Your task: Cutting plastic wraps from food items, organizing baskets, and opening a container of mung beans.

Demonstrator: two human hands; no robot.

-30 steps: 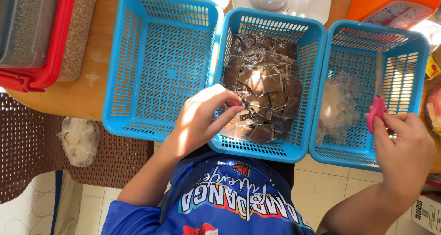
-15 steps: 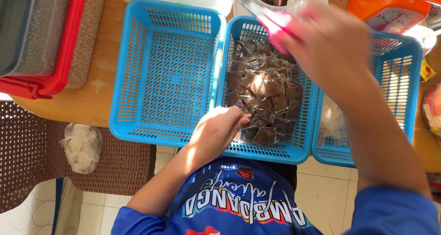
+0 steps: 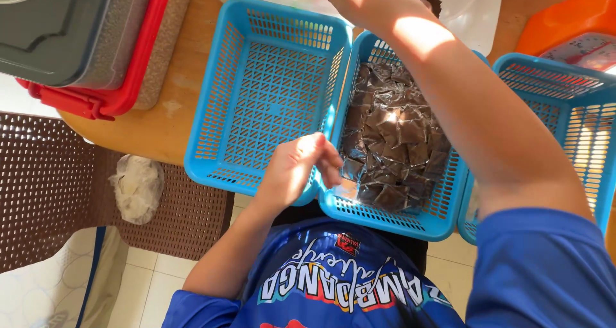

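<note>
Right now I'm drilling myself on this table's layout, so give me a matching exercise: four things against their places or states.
Things:
1. left blue basket
2. middle blue basket
3. red-rimmed container
4. left hand

States:
a. far left on the table
b. holds nothing
c. at the near rims between two baskets
d. full of small dark packets

Pairs: 1-b, 2-d, 3-a, 4-c

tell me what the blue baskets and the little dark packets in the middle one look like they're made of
The blue baskets look like moulded plastic: uniform colour, a slight sheen, and a regular grid of slots in walls and floor. The dark packets seem to be thin clear plastic film around a brown filling; they crinkle and throw bright glints in the sun. What the filling is cannot be told.
</note>
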